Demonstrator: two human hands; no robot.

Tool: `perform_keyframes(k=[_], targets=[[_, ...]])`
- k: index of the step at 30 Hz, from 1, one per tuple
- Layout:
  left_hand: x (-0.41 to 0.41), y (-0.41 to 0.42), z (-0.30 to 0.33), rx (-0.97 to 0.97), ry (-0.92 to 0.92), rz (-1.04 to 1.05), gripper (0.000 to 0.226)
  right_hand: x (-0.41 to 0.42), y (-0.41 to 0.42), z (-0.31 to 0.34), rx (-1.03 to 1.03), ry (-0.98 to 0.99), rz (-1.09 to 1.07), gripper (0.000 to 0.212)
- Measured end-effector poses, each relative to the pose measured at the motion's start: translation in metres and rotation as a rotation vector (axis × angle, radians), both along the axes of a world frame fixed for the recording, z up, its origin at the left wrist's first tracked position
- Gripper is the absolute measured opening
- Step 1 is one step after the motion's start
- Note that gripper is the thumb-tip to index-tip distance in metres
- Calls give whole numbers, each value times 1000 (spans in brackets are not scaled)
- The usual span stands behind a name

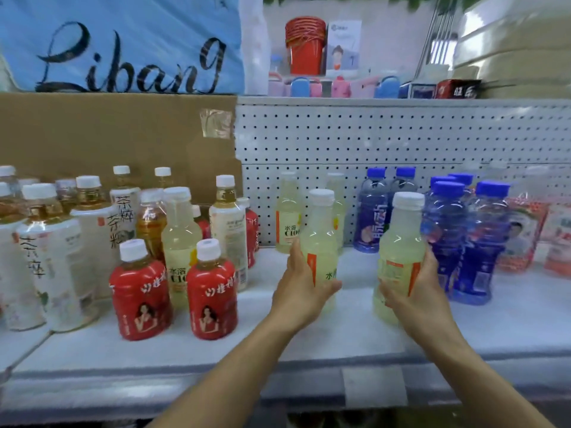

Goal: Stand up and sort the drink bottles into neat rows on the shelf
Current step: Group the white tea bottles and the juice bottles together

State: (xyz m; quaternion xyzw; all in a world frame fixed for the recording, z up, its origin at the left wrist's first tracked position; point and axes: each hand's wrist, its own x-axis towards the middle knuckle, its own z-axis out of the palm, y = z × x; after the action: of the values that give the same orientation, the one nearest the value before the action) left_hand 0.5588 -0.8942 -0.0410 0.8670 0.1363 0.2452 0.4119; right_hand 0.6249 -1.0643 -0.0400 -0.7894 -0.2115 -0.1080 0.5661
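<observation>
Both hands are gripping pale-yellow plastic bottles, left hand (304,285) one (321,242) at six o'clock, right hand (414,291) another (400,251) at four, while mixed tea bottles (92,230) at nine are waiting unsorted on the white shelf (278,344).

Two forearms enter from the bottom edge, both bare up to where they leave view; no sleeve edge shows on either. Left hand (301,285): slim build, long thumb, no watch or band at the wrist. Right hand (415,291): same slim build, wrist likewise bare. A small pale glint sits on one finger (386,301) of the right hand, perhaps a ring, but it is too blurred to tell. Nails are short where visible; polish cannot be made out. No gloves on either hand.
</observation>
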Motion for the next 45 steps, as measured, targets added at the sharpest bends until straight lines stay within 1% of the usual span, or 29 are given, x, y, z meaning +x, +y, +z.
perform_keyframes(k=[2,4,7,11,15,17,19,21,23,25,26,28,31,34,35,37,39,40,41,43,45], targets=[[12,2,0,26,37,54,90,13,5,-2,-66,10,37,72],[21,7,-1,34,43,88,84,26,15,-2,-91,14,97,66],[36,18,-1,23,41,161,79,45,36,1,-96,41,164,66],[56,31,0,-17,50,224,78,68,60,1,-82,57,207,74],[67,36,0,-24,46,249,74,81,76,3,-134,60,202,60],[69,37,1,-18,61,266,73,86,81,3,-161,79,189,59],[68,36,2,-1,65,262,78,86,83,2,-170,82,179,63],[58,32,3,42,54,244,91,80,83,0,-182,8,116,75],[37,24,6,116,-3,213,99,65,81,2,-141,-161,11,86],[6,11,10,213,-111,178,94,48,82,7,-33,-410,-24,84],[-11,6,13,260,-173,164,88,39,84,11,13,-500,4,81],[-45,3,18,328,-288,147,74,22,94,21,50,-561,127,74],[-86,24,27,477,-403,209,60,-2,121,43,77,-474,352,64],[-116,59,38,561,-423,361,54,-25,150,70,20,-334,517,61],[-125,72,42,562,-416,415,54,-29,161,79,2,-274,557,61],[-141,96,49,498,-369,503,54,-35,182,96,-33,-178,589,62],[-151,120,55,411,-276,548,56,-38,203,108,-61,-94,602,64],[-154,132,58,380,-232,553,57,-38,213,110,-76,-61,607,62],[-155,141,61,351,-205,543,59,-38,221,111,-85,-39,615,54],[-153,154,69,300,-187,495,61,-38,232,107,-89,-42,624,29],[-147,162,78,280,-175,437,63,-33,236,100,-54,-65,599,16]])
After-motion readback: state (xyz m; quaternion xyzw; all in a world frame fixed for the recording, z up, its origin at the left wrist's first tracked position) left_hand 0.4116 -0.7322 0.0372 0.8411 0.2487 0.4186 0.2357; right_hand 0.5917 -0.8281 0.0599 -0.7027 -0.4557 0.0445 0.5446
